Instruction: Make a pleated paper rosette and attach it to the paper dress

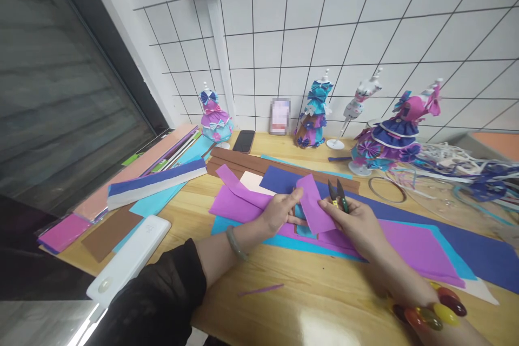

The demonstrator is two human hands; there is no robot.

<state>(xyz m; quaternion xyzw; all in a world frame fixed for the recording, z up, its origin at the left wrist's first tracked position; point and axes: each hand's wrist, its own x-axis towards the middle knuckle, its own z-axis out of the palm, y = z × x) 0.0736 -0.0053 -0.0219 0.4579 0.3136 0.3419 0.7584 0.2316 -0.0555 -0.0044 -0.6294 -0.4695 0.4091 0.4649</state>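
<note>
Purple piece (pixel 314 203): at centre, clock origin; raised just above the stacked sheets, tilted, its top leaning toward 11.
Left hand (pixel 281 210): at 9 of the piece, nearly closed; upper left edge is pinched by the thumb, other fingers partly hidden behind.
Right hand (pixel 359 221): at 4, nearly closed; right edge is pinched between thumb and fingers, and snips (pixel 337 194) are kept in the same hand (double duty).
Snip blades: pointed toward 12, parted in a narrow V; handles mostly covered by fingers.
Teal piece (pixel 305 228): seen beneath the purple piece, close to the left fingertips.
Purple sheets (pixel 417 248): spread below the hands, laid over turquoise sheet (pixel 265 239).
Navy sheet (pixel 478 254): stretched from 11 round to 4.
Brown strips (pixel 239 165): laid toward 10.
Purple sliver (pixel 261 290): at 7, on bare wood of the table (pixel 316 303).
White device (pixel 130 259): at 8, near the left sleeve.
Blue-and-white strip (pixel 158 184): at 9.
Dark phone (pixel 244 141): at 10, flat.
Dressed mini forms (pixel 318 111): three, at 11, 12 and 2.
Patterned form (pixel 360 98): at 1.
</note>
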